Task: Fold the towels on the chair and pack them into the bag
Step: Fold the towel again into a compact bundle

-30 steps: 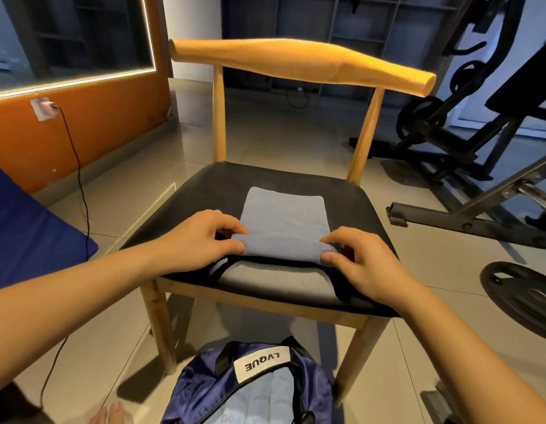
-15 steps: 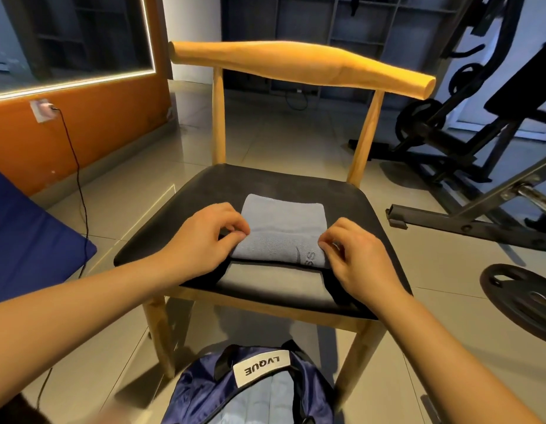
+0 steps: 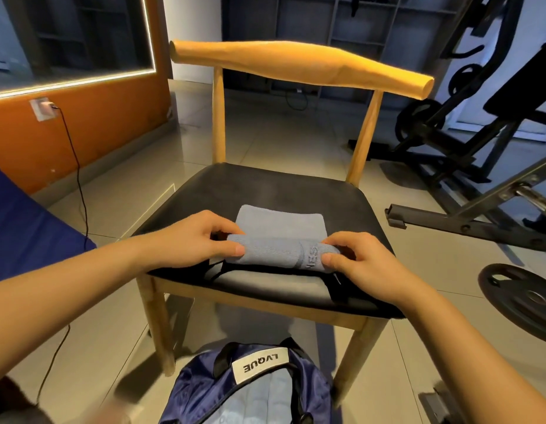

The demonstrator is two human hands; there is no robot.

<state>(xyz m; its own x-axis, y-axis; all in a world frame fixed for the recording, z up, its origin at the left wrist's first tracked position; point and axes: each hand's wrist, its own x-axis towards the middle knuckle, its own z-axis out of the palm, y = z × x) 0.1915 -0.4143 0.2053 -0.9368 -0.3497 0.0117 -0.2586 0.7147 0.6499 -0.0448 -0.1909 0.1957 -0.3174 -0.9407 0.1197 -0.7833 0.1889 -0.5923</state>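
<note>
Just holding a light-blue towel, half rolled and half lying flat, at the front of the black chair seat. Pinching the roll's left end with the left hand (thumb in front, fingers curled behind) and gripping the right end likewise with the right hand. Also seeing the navy bag lying open on the floor right below the seat's front edge, with pale blue fabric inside.
</note>
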